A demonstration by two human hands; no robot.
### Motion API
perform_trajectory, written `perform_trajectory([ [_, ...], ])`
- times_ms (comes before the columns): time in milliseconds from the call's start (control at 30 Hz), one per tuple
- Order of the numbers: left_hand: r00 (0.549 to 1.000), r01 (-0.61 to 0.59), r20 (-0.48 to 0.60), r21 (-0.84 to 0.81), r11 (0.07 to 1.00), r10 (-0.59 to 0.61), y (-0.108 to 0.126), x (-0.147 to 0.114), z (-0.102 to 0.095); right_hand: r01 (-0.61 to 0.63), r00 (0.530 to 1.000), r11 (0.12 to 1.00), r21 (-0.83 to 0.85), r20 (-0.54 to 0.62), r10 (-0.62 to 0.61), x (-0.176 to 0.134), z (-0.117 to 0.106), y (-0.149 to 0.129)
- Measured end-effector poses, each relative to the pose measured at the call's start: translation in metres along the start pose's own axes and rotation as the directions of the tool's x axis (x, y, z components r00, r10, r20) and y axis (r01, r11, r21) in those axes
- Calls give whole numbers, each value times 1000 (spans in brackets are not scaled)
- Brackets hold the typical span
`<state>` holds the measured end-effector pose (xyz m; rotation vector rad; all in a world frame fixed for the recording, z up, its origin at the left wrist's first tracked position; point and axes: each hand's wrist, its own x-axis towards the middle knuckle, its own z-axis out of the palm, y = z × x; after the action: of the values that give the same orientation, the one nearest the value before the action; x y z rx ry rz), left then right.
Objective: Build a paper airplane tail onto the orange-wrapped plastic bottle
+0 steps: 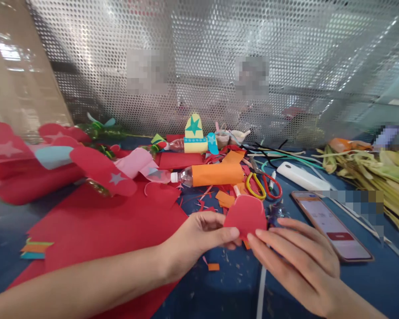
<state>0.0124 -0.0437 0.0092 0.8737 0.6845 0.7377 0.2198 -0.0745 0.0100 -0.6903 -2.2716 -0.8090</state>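
Between my hands is a small red paper cutout (246,217) with a rounded top edge, held upright above the table. My left hand (208,230) pinches its left side, thumb on the front and fingers curled behind. At the lower right edge, the fingertips of my right hand (295,257) press close together on the paper, while its other fingers stretch out loosely. Just behind the cutout lie yellow-handled scissors (255,186) and red-handled scissors (275,186). A plastic bottle wrapped in orange paper (216,175) rests on its side beyond the cutout.
Large red paper sheets (119,226) spread over the left. Red paper shapes with stars (103,173) pile behind them. A yellow-wrapped bottle (196,145) lies farther back. On the right are a phone (332,226), a white tool (302,176) and dried husks (379,177). Perforated metal (202,57) stands behind.
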Motion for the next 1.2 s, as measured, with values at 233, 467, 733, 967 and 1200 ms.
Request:
perform_trajectory([
  [233, 975, -83, -212, -37, 996, 73, 3, 4, -4, -637, 744, 642, 426, 121, 657, 5, 14, -2],
  [467, 969, -138, -204, 6, 990, 136, -1, 4, -3, -805, 464, -101, 584, 727, 506, 14, 18, -11],
  [733, 986, -99, -135, 29, 995, 102, -1, 3, -1, -811, 431, -92, 577, 698, 572, 14, 16, -11],
  [967, 984, -64, -164, -5, 998, 63, -2, 5, -6, -805, 368, -200, 558, 735, 569, 18, 20, -4],
  [1200, 982, -64, -178, -6, 998, 62, -5, 7, -9, -827, 348, -216, 519, 774, 529, 16, 21, -1],
])
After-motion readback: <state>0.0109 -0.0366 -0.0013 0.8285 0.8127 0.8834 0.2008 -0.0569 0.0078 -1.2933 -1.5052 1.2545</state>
